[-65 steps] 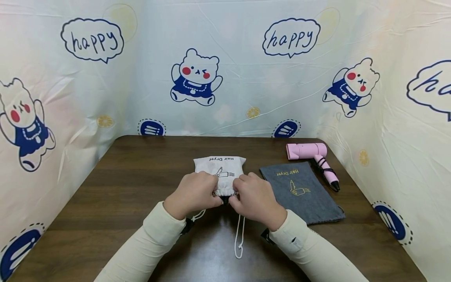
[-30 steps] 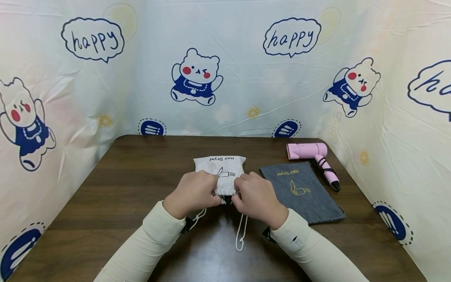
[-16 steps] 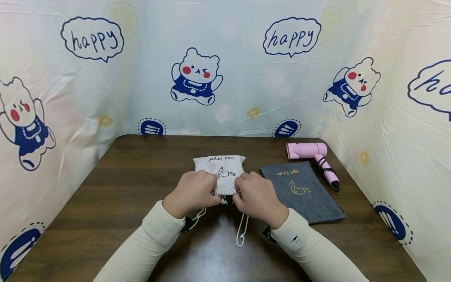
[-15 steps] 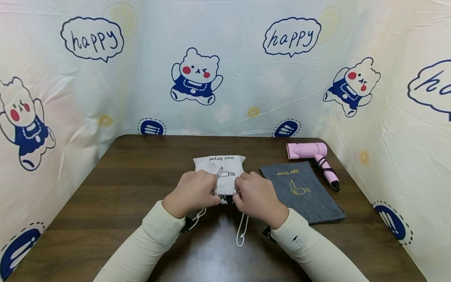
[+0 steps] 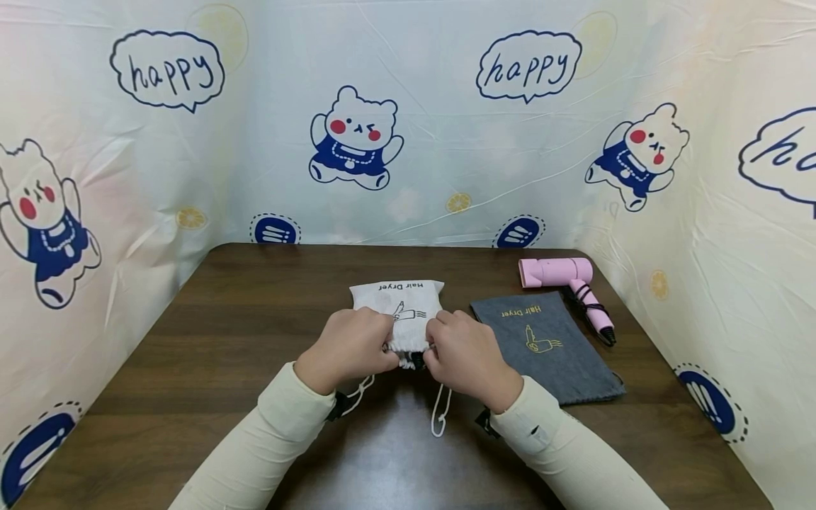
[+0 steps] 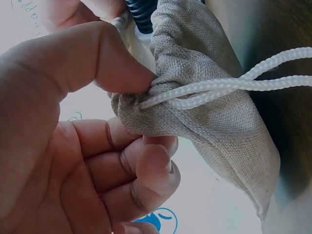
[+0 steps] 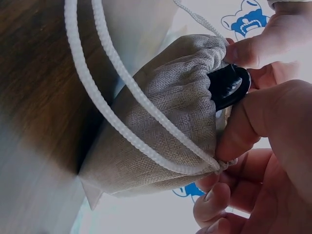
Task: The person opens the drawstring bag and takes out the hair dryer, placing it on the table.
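Observation:
A pale drawstring pouch point(image 5: 414, 333) printed "Hair Dryer" lies at the table's middle, its gathered mouth toward me. My left hand point(image 5: 350, 348) pinches the mouth's left corner between thumb and curled fingers. At the opposite corner, my right hand point(image 5: 468, 360) grips the cloth edge the same way. Between them the mouth gapes, and a black part with a loop point(image 7: 222, 85) shows inside it. The left wrist view shows a black ribbed piece point(image 6: 140, 15) there. White drawcord point(image 6: 273, 85) trails from both corners. The rest of the contents is hidden.
Right of the pouch lies a flat grey pouch point(image 5: 551, 365) with yellow "Hair Dryer" print. Beyond it rests a pink hair dryer point(image 5: 554, 273) with a black cord wound on its handle. A printed curtain point(image 5: 421, 149) surrounds the brown table point(image 5: 255, 297) on three sides.
The pouch mouth gapes slightly wider than before. The drawcord loop below my right hand hangs shorter, its end drawn up toward the pouch. Both hands stay almost in place.

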A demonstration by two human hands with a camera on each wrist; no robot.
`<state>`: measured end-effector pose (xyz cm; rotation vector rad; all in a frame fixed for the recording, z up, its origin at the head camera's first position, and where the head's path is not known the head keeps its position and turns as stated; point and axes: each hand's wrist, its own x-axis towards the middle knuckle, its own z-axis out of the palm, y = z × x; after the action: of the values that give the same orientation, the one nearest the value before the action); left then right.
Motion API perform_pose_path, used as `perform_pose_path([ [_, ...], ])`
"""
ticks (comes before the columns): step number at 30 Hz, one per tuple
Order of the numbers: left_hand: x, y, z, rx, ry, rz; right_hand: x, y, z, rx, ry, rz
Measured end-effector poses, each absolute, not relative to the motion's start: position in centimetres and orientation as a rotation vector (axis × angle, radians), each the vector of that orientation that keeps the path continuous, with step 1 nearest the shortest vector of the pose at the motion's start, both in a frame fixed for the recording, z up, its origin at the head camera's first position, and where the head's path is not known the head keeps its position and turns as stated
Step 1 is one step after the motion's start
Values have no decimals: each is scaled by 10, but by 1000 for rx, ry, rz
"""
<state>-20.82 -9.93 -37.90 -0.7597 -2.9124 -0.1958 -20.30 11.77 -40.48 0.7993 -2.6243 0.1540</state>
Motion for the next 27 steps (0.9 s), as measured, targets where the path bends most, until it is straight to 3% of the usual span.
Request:
perform_pose_path([
  [27,-210,-99,-379,-735,-2851,-118,-208,125,-400,769,-2684,181],
])
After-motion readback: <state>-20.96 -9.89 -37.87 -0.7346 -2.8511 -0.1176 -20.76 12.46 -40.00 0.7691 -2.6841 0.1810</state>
